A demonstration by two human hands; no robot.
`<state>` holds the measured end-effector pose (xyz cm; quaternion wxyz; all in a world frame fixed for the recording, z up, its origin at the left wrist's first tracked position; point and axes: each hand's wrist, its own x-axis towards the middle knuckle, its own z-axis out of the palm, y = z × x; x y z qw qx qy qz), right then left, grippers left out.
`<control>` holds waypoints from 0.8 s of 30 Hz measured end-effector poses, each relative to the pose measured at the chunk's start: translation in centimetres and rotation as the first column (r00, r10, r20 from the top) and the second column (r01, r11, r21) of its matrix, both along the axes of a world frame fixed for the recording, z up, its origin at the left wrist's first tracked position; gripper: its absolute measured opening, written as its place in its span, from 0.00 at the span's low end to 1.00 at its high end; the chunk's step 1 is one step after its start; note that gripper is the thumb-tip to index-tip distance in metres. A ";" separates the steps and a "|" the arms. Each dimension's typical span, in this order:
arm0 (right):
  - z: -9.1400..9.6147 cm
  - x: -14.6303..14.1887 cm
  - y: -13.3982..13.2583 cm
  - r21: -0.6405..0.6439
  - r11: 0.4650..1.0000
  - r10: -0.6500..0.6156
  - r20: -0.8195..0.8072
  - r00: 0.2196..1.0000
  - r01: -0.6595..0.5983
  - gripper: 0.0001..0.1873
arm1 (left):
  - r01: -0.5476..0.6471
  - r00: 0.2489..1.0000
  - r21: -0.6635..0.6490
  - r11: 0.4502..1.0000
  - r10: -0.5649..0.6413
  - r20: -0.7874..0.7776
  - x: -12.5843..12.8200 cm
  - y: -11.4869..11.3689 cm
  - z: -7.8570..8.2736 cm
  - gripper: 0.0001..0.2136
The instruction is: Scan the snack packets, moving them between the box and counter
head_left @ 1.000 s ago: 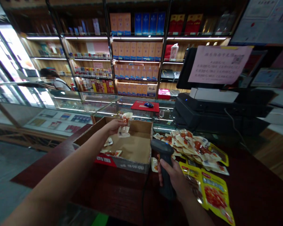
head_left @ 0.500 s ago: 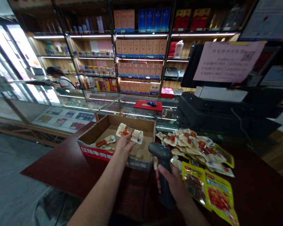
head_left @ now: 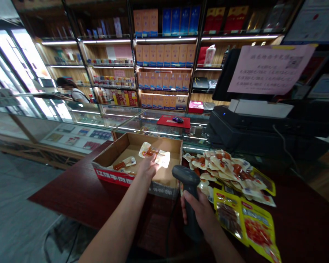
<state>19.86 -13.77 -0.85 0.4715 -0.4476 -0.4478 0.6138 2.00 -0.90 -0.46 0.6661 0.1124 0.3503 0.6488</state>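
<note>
My left hand (head_left: 148, 167) rests inside a brown cardboard box (head_left: 112, 176), its fingertips on a clear sachet of red food (head_left: 153, 152). Another sachet (head_left: 124, 163) lies nearer the box's left wall. My right hand (head_left: 197, 212) grips a black handheld barcode scanner (head_left: 186, 179) by its handle, just right of the box. Its head points up and away from me. Beyond the scanner lies a heap of similar sachets (head_left: 222, 168). Two yellow printed packets (head_left: 259, 230) sit at the heap's near side.
The box stands on a dark red wooden counter (head_left: 76, 193). A black till unit (head_left: 235, 128) stands at the right, below a pink paper notice (head_left: 271, 69). Behind are a glass display case (head_left: 84, 120) and stocked shelves (head_left: 164, 54). A person (head_left: 75, 95) stands at the back left.
My left hand has come down from above the box and let go of the sachet, which now lies inside. The view has tilted slightly. My right hand still holds the scanner.
</note>
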 end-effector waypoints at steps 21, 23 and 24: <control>0.1 10.9 -3.2 -0.036 0.929 -0.366 0.065 0.928 0.369 0.18 | 0.218 0.959 0.238 0.946 -0.163 -0.230 14.0 -3.3 0.3 0.18; 0.0 11.3 -3.5 -0.042 0.925 -0.376 0.044 0.926 0.378 0.18 | 0.183 0.958 0.193 0.964 -0.131 -0.257 15.4 -2.9 -1.1 0.18; -0.2 11.4 -3.6 -0.042 0.924 -0.380 0.028 0.925 0.381 0.18 | 0.154 0.954 0.169 0.974 -0.101 -0.284 15.9 -2.7 -1.7 0.18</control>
